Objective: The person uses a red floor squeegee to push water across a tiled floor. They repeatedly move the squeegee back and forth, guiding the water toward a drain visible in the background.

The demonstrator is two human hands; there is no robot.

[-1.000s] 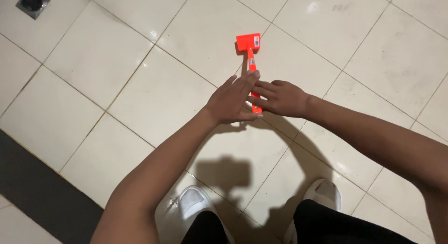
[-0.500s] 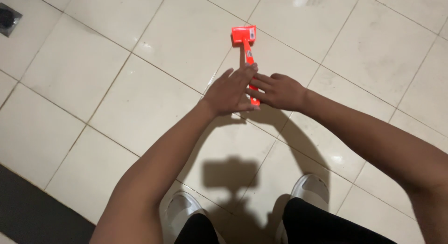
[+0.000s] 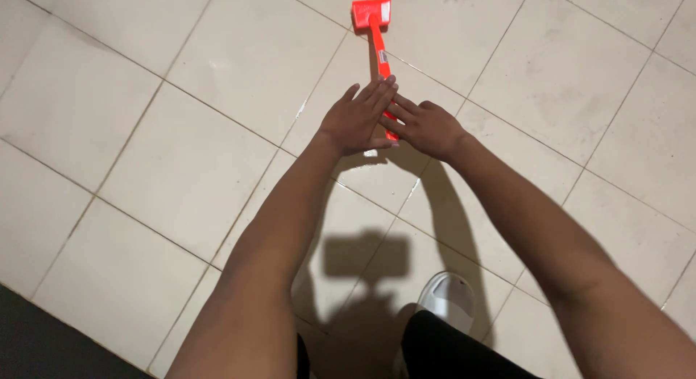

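Observation:
A bright orange tool (image 3: 377, 31) with a block-shaped head and a long straight handle lies on the pale tiled floor, head pointing away from me. My left hand (image 3: 357, 119) lies flat over the near end of the handle with its fingers stretched out. Beside it, my right hand (image 3: 426, 127) reaches in from the right, its fingertips touching the handle. A short bit of orange handle shows between the two hands. Neither hand is wrapped around it.
The floor is large beige tiles (image 3: 217, 161) with dark grout lines. My white shoe (image 3: 449, 301) and dark trouser legs (image 3: 449, 350) are at the bottom. A dark strip (image 3: 43, 343) runs along the lower left corner.
The view has tilted, so the tool sits higher in the picture and more of its handle shows. Both hands stay at the handle's near end. The floor drain has left the frame.

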